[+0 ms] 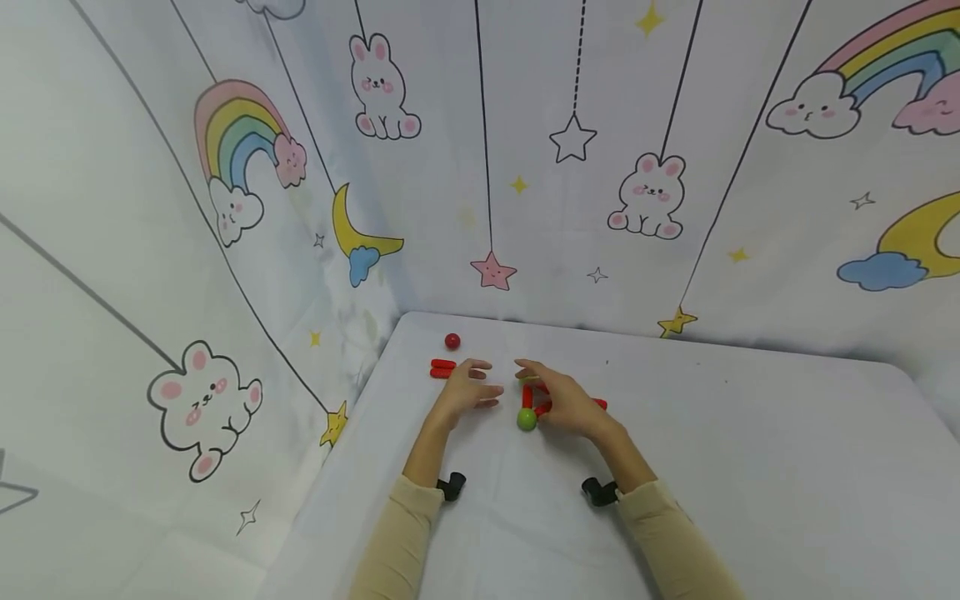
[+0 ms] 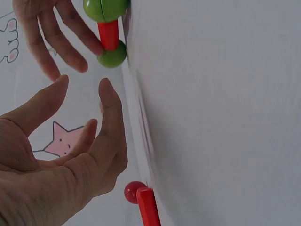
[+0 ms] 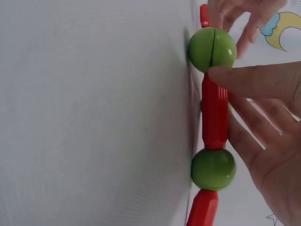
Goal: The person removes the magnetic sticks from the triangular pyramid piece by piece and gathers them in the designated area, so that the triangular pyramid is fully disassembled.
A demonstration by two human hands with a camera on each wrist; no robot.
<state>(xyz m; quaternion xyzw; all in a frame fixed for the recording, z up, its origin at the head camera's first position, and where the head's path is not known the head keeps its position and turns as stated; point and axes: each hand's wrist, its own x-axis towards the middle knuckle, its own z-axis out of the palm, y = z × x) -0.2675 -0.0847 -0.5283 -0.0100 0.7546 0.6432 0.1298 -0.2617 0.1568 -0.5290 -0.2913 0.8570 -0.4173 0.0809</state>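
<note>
My left hand (image 1: 465, 393) is held above the table with its fingers spread and relaxed and nothing between them. To its right, my right hand (image 1: 568, 406) rests over a joined toy frame of red rods (image 3: 215, 113) and green balls (image 3: 213, 169). Its thumb touches the joint between a rod and the nearest green ball (image 1: 527, 418). The other fingers reach across behind, loosely extended, and in the head view they hide much of the frame. In the left wrist view, a right fingertip lies close by a lower green ball (image 2: 113, 55).
Two loose red rods (image 1: 442, 364) lie side by side just left of my left hand, with a red ball (image 1: 452, 341) farther back. A white cloth (image 1: 750, 467) covers the table. Patterned curtains (image 1: 450, 192) hang at its back and left.
</note>
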